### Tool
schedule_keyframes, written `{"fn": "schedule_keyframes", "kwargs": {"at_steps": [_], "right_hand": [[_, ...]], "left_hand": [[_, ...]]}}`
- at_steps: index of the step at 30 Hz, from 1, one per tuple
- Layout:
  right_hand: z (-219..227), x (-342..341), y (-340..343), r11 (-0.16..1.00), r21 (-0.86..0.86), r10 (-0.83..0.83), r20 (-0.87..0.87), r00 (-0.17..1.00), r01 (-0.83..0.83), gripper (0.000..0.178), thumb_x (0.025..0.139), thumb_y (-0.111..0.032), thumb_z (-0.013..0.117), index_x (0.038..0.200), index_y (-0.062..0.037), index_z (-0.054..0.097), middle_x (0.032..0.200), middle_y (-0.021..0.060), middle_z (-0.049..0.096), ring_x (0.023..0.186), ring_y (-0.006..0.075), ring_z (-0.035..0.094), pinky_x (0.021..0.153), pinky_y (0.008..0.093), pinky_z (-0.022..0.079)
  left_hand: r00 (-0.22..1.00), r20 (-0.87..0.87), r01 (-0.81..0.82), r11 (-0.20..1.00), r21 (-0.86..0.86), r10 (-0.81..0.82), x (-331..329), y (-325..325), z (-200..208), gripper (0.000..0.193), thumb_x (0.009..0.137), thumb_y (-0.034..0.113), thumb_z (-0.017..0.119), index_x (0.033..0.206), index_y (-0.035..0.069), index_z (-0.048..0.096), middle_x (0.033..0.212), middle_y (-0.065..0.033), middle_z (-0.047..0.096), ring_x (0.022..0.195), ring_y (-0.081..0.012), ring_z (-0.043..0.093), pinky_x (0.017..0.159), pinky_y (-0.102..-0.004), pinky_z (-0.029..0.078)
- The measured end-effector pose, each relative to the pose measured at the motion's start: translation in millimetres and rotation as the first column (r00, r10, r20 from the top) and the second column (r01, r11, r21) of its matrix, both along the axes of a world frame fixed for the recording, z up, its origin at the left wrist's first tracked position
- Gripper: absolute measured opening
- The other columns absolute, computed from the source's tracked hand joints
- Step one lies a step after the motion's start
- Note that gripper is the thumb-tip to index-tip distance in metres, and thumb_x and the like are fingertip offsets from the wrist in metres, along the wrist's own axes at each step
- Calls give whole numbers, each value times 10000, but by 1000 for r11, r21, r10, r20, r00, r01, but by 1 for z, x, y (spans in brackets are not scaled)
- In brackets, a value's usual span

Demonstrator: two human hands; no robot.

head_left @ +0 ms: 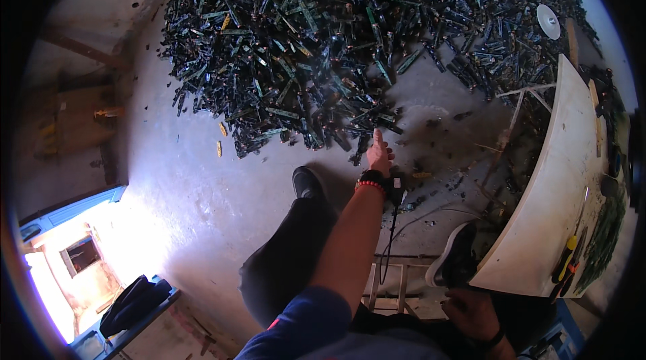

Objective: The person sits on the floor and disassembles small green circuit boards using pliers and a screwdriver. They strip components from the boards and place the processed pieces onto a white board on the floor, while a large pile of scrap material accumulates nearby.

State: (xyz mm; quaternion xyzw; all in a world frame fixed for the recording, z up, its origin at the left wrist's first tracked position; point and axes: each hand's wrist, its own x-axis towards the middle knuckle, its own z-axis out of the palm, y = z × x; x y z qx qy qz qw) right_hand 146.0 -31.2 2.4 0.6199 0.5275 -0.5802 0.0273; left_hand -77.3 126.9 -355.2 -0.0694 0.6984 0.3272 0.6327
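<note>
My left hand point(379, 155) reaches forward to the near edge of a big heap of dark, narrow circuit-board strips point(323, 37) spread over the concrete floor. Its fingers point at the nearest strips point(363, 145) and touch or nearly touch them; I see nothing gripped in it. A black watch and a red bead bracelet point(370, 185) sit on that wrist. My right hand point(474, 313) rests low at the right on my dark trouser leg, with a dark band on its wrist, holding nothing.
A white table point(552, 178) curves along the right, with yellow- and red-handled tools point(568, 259) on its near end. My black shoes point(306, 182) point(457, 256) stand on the floor. A black cable point(390, 239) hangs by a wooden frame point(390, 289). A bright doorway point(74, 259) lies at lower left.
</note>
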Motion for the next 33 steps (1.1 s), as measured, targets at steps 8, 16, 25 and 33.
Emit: {"fn": "schedule_keyframes", "kwargs": {"at_steps": [8,16,25,33], "right_hand": [[-9,8,-10,996,-85,-32,48,998,36,281,773,-147,704,1008,-8,637,742,104,651,670,187,644,627,297,507],[-20,20,-19,993,-120,11,62,998,-3,331,790,-146,697,1068,-1,591,778,100,637,686,174,628,634,304,506],[-18,19,-22,988,-91,-124,15,992,125,300,780,-91,700,1045,-6,586,762,98,618,671,163,617,617,302,502],[-5,16,1,931,312,194,15,981,-189,209,770,-128,671,930,-4,619,772,143,623,665,269,625,611,336,495]], "left_hand": [[998,-49,28,998,-64,-31,-16,10,-37,722,798,747,449,1004,66,571,772,-31,568,568,-154,528,496,-301,343],[990,-81,112,992,-53,-116,-15,10,-56,615,863,683,414,878,90,577,693,-28,561,536,-159,537,458,-294,383],[939,-335,150,966,209,-73,6,-10,-58,524,982,362,347,637,41,576,532,-57,553,475,-197,555,459,-324,411],[891,-447,177,966,188,-77,19,-38,-36,465,954,339,416,675,9,587,546,-75,559,496,-214,556,503,-369,423]]}}
